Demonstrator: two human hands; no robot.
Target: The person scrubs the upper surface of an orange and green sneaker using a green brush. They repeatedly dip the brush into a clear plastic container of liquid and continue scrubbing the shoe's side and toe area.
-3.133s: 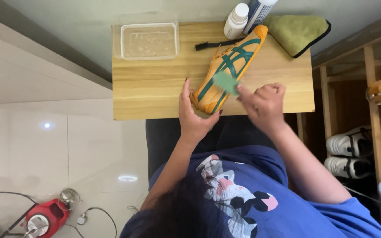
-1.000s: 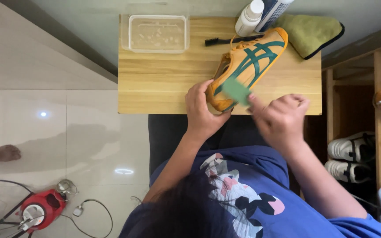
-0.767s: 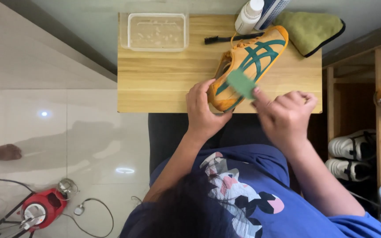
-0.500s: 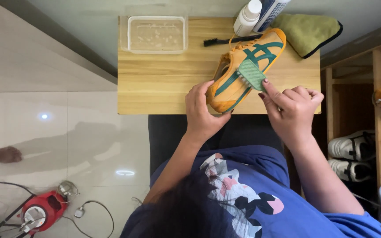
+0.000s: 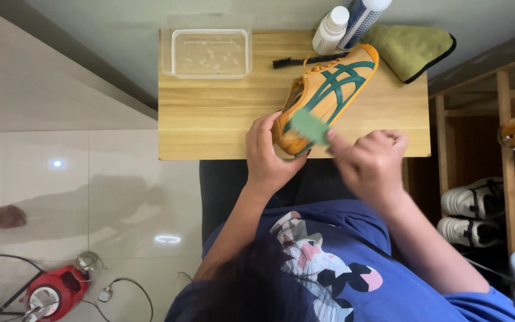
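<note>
Glossy pale floor tiles (image 5: 90,197) fill the left of the view, reflecting ceiling lights. At the near left a red appliance (image 5: 52,292) with looping cables is partly cut off by the frame's edge, and a bare foot (image 5: 1,217) of another person pokes in from the left border.

Moving right, a small table (image 5: 210,119) of light wood with visible grain stands against a grey-green wall. At its far left sits a clear rectangular plastic tub (image 5: 211,52) with rounded corners; its contents are hard to make out. Just right of it lies a slim black brush (image 5: 308,60), then two bottles, a white bottle (image 5: 331,30) and a taller blue-and-white bottle (image 5: 362,18) whose top is cut off. At the far right corner rests a folded olive-green cloth (image 5: 412,49) with dark edging, soft and napped.

An orange shoe (image 5: 329,95) with teal stripes lies slantwise on the table, toe far right, heel near the front edge. The left hand (image 5: 269,155) curls around its heel, fingers closed on the rim, hiding that part. The right hand (image 5: 368,164), blurred, pinches a small green pad (image 5: 308,126) against the shoe's side.

Near the camera, dark hair and a blue printed shirt (image 5: 341,262) hide the person's lap. At the far right, an open wooden shelf (image 5: 505,155) holds white shoes and an orange one, all partly cut off.
</note>
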